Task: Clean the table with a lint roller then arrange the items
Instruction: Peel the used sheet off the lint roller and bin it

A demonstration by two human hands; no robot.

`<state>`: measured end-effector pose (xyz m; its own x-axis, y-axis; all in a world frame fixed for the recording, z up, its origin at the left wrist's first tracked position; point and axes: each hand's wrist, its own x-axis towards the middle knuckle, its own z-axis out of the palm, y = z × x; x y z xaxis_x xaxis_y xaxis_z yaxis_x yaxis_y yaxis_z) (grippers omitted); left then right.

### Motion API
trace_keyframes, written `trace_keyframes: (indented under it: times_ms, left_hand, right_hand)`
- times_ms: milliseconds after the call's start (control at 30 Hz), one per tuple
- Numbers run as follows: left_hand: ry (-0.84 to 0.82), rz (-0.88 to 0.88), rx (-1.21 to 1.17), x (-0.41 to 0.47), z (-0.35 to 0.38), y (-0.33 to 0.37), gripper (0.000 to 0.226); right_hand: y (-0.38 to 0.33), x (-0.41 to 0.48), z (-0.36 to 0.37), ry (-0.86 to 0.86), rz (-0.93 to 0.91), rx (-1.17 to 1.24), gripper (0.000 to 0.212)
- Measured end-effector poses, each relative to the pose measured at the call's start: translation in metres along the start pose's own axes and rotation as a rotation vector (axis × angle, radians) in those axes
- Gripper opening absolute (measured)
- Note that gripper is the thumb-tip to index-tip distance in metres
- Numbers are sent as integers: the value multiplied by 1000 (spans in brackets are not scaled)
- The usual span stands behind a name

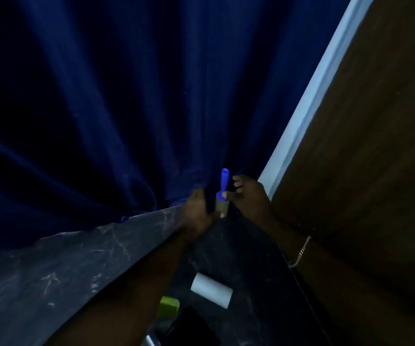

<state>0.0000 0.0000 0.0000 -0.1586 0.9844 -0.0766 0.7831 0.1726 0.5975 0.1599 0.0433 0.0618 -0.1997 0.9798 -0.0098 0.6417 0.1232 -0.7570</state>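
Observation:
A lint roller [222, 193] with a blue handle and a brownish roll stands upright at the far corner of the dark marble table [81, 255], against the blue curtain. My left hand [197, 213] holds the roll's lower end from the left. On the other side, my right hand [247, 196] has a fingertip on the top of the roll where the handle begins, its other fingers spread apart. A white spare roll [211, 293] lies on its side nearer to me.
A bottle with a green cap [168, 306] and a black object [191, 325] sit at the bottom of the view. A dark blue curtain [126, 96] hangs behind the table. A brown wooden panel [376, 146] and a pale strip [308, 116] border the right.

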Motion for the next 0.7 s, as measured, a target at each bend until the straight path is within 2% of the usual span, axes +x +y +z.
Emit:
trace_keyframes:
  times_ms: [67, 133, 200, 267, 367, 500, 700]
  left_hand:
    - [6, 2, -129, 10, 18, 1, 91]
    - [27, -71, -214, 18, 31, 3, 64]
    - [48, -70, -271, 24, 41, 5, 46]
    - [36, -14, -285, 28, 46, 6, 40]
    - [72, -38, -297, 30, 45, 11, 32]
    - [65, 6, -310, 19, 29, 17, 24]
    - [88, 86, -410, -8, -1, 24, 29]
  right_hand:
    - [6, 7, 10, -6, 15, 26, 59]
    - [13, 12, 21, -32, 22, 23, 50]
    - [19, 16, 32, -20, 2, 38, 42]
    - [20, 17, 36, -2, -32, 27, 33]
    - [18, 16, 34, 27, -51, 9, 16]
    - [9, 8, 17, 64, -24, 63, 19]
    - [-15, -20, -11, 97, -72, 139, 12]
